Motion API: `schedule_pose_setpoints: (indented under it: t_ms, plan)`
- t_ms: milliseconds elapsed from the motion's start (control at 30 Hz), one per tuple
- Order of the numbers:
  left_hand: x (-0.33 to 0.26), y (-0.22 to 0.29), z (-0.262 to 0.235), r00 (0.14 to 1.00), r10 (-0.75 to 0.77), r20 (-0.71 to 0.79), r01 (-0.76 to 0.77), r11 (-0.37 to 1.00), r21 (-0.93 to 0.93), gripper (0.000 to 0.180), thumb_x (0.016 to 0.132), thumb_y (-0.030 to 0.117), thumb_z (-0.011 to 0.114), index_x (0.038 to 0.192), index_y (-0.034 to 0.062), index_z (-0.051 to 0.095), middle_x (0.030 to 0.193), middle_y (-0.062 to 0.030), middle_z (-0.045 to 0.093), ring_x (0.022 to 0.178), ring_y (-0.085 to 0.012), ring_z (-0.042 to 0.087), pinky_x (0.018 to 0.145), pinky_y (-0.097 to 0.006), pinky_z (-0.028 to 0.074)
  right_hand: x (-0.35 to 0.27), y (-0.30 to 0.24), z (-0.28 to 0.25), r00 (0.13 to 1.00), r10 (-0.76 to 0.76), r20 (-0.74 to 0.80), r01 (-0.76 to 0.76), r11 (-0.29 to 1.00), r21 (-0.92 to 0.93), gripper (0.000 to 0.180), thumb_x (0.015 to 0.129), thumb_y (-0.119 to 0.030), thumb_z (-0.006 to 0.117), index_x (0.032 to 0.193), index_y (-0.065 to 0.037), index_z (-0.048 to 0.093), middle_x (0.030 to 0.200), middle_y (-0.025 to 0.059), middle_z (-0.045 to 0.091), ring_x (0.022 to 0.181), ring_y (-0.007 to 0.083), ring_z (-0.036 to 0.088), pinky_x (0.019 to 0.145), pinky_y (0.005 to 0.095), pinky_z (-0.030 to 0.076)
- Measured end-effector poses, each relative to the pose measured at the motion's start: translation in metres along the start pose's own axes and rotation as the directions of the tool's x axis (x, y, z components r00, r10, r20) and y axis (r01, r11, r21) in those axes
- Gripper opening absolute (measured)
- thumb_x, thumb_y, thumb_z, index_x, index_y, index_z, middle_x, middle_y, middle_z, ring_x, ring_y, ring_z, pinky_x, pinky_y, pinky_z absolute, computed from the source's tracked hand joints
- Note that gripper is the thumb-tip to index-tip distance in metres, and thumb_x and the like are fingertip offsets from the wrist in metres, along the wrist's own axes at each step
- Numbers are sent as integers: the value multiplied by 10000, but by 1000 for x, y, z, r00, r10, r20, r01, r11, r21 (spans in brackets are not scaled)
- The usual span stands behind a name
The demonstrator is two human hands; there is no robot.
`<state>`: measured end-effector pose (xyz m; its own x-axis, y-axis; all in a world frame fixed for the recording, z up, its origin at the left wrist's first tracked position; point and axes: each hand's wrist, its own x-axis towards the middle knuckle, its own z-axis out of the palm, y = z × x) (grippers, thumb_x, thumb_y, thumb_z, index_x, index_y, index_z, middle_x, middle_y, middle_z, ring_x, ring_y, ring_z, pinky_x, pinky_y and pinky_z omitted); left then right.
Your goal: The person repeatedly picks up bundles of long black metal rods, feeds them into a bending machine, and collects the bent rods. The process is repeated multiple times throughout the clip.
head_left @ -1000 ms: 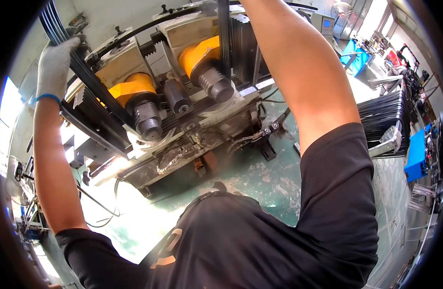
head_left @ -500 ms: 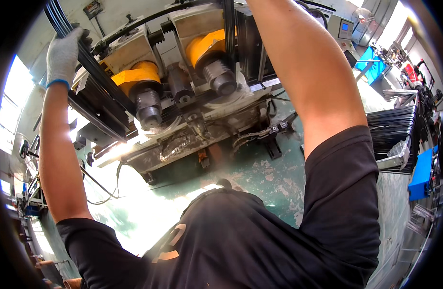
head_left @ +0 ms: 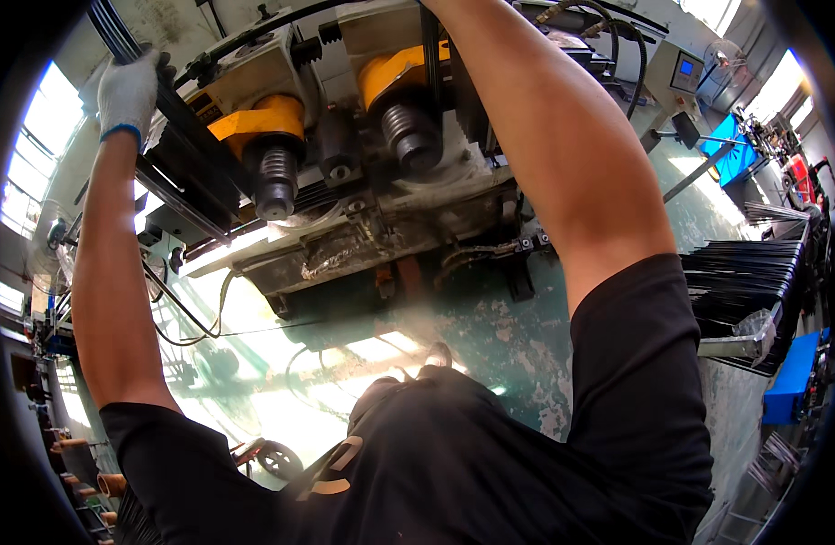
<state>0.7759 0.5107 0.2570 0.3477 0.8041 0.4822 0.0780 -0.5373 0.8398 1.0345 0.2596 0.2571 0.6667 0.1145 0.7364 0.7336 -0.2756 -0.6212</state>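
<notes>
Head-worn fisheye — downward, close over arms (head_left: 118, 291) and machine (head_left: 340, 145)

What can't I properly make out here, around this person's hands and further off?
All in the head view:
- Right hand: cut off by the upper edge; only the right arm shows, so its grip is unknown.
- Black strips: their upper ends are cut off at the upper left.
- Left hand: the back of its glove hides much of its grip on the strips.
- Blue screen: too small to read.
</notes>
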Motion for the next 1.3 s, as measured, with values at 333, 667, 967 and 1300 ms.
schedule_pose_setpoints:
  t_ms: [333, 667, 967, 1300]
  plan:
    - [-60, 27, -74, 982, 181, 46, -180, 853, 490, 273, 1077, 142, 622, 1288, -14, 699, 1101, -139, 779, 962, -216, 791, 861, -336, 651, -14, -35, -85, 744, -353, 567, 665, 315, -677, 177, 1027, -153, 638, 1038, -27, 761, 884, 190, 765, 900, 382, 760, 816, 480, 599]
    - [-299, -61, -65, 954, -33, 297, 102, 970, -219, 284, 1078, 155, 665, 1298, -15, 724, 1023, -100, 753, 895, -207, 723, 781, -333, 602, -238, 26, -254, 929, 82, 362, 2, 974, -227, 361, 988, -254, 730, 1140, 50, 609, 767, 194, 721, 740, 367, 762, 697, 458, 620]
    - [-584, -142, 87, 44, -518, 854, 997, 72, -8, 256, 1076, 163, 588, 1098, -48, 732, 1102, -161, 753, 975, -287, 716, 929, -408, 578, -323, 77, -439, 787, 254, 563, 257, 694, -672, 193, 938, -201, 681, 1078, -69, 677, 885, 154, 776, 834, 360, 788, 750, 485, 633]
    - [-674, -178, 129, -10, -398, 917, 987, 145, 74, 239, 1011, 65, 626, 1248, 77, 651, 1067, -149, 717, 901, -330, 704, 796, -481, 617, -258, 257, -641, 570, 483, 665, 521, 414, -747, 186, 927, -163, 620, 1036, -156, 771, 997, 138, 780, 957, 377, 773, 845, 487, 615]
